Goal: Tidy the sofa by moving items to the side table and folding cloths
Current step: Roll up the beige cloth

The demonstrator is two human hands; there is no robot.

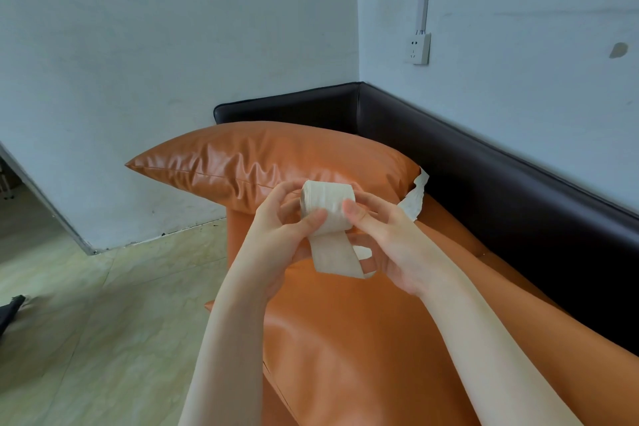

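A beige paper roll (326,204) is held in the air above the orange sofa seat (363,339). My left hand (276,239) grips the roll's left side, thumb on its front. My right hand (387,245) holds the right side, thumb on the front; a loose strip of paper (337,254) hangs down from the roll and curls over its lower fingers. A torn piece of white paper (415,199) lies at the right end of the orange cushion (269,162), against the dark backrest.
The orange cushion lies across the sofa's far end, under a black leather armrest (287,107) and backrest (501,190). Tiled floor (103,322) stretches to the left. A wall socket (419,48) is on the right wall. A dark object (10,311) is at the left edge.
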